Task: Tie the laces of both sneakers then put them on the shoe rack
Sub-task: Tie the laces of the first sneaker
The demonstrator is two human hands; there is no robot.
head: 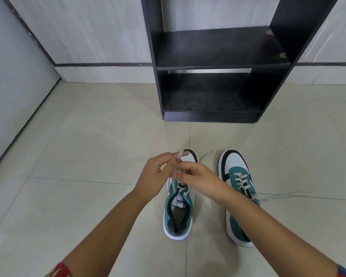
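Item one: left sneaker, green, white and black, flat on the tiled floor in front of me, toe pointing toward the shoe rack. Its tongue shows a printed label; its upper eyelets are partly hidden behind my hands.

Item two: right sneaker, same colours, just beside the first and parallel to it, also flat on the floor. My right forearm crosses over its heel half. Its laces are threaded but loose, and one pale end trails away to the right across the tiles.

Item three: my left hand, raised above the left sneaker's forefoot, fingers pinched narrow on a pale lace strand that rises past the toe cap.

Item four: my right hand, touching the left hand over the same sneaker, fingers curled in at the lacing. I cannot tell for certain whether a strand sits in that grip. Another lace end lies on the floor between the two toes.

Item five: shoe rack, dark wood, standing against the wall well beyond the sneakers, two shelves in view.

Item six: coloured cloth at both lower corners, near my elbows, too little visible to identify.
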